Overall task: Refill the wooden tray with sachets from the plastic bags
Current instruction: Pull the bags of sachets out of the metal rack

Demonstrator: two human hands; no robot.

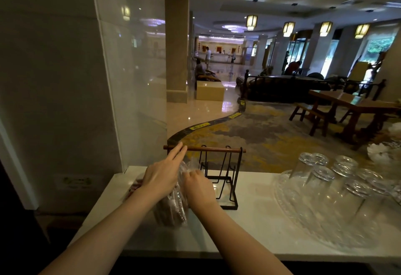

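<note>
A clear plastic bag (171, 209) full of reddish-brown sachets stands upright on the white counter (249, 227). My left hand (161, 174) lies against the bag's left upper side with its fingers stretched out past the top. My right hand (197, 184) pinches the bag's crumpled top edge from the right. A second bag of sachets (135, 185) lies flat on the counter behind my left wrist, mostly hidden. No wooden tray is visible.
A black wire cup rack (225, 179) with a wooden top bar stands just behind the bag. At the right, a clear glass tray (303, 220) holds several upturned glasses. A glass panel and a wall close off the left side.
</note>
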